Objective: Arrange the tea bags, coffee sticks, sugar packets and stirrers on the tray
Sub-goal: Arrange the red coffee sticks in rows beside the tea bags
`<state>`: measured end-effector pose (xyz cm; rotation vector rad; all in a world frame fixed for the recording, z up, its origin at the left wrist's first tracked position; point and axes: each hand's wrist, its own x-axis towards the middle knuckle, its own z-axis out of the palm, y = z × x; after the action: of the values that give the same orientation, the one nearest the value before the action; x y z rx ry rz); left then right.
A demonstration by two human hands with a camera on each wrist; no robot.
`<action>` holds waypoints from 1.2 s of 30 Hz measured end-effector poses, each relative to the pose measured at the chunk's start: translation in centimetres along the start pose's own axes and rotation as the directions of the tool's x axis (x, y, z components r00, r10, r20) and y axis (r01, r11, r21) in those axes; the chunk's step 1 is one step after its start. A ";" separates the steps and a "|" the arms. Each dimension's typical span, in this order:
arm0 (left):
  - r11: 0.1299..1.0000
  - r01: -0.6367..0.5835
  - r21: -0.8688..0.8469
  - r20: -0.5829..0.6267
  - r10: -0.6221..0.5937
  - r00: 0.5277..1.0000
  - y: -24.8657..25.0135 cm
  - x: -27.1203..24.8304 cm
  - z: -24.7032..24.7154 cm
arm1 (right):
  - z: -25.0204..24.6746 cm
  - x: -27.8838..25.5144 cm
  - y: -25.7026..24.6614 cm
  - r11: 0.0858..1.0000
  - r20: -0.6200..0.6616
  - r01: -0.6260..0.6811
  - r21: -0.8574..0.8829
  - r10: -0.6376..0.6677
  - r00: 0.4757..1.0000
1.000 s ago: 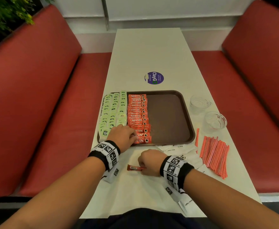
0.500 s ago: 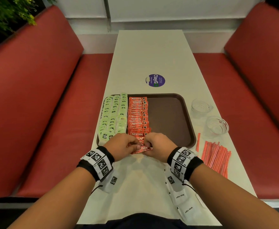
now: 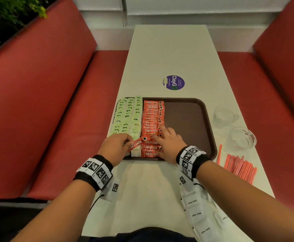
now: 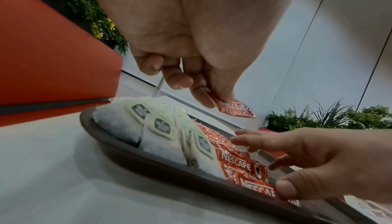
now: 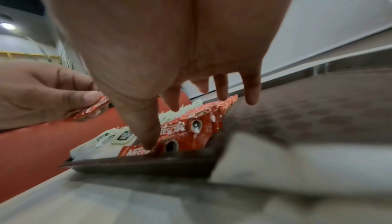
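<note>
A brown tray (image 3: 207, 130) lies on the white table. Rows of green-tagged tea bags (image 3: 127, 116) fill its left side, and a column of red coffee sticks (image 3: 153, 117) runs beside them. My left hand (image 3: 118, 145) pinches one red coffee stick (image 3: 139, 141) by its end and holds it tilted above the near tea bags; the same stick (image 4: 235, 110) shows in the left wrist view. My right hand (image 3: 167, 140) lies with spread, straight fingers on the near coffee sticks (image 5: 186, 128), thumb tip (image 5: 148, 142) pressing one by the tray's front rim.
White sugar packets (image 3: 195, 212) lie on the table under my right forearm. A bundle of red stirrers (image 3: 238, 166) lies right of the tray, near two empty glass cups (image 3: 242, 137). Red bench seats flank the table. A purple sticker (image 3: 173, 82) marks the table beyond the tray.
My right hand picked a coffee stick off the table and brought it to the tray; now my left hand holds it, and the right hand has spread flat over the stick column.
</note>
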<state>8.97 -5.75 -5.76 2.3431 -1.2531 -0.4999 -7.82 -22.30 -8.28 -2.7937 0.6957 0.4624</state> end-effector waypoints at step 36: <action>0.873 -0.231 0.429 0.170 0.173 0.970 4.4 2.3 5.2 | -0.4 -8.5 6.8 0.956 -0.001 -0.216 0.198 0.221 0.975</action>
<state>4.49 -10.92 -8.05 2.5284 -1.8159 -0.3178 -18.17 -24.75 -5.86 -2.5526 1.0047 0.3773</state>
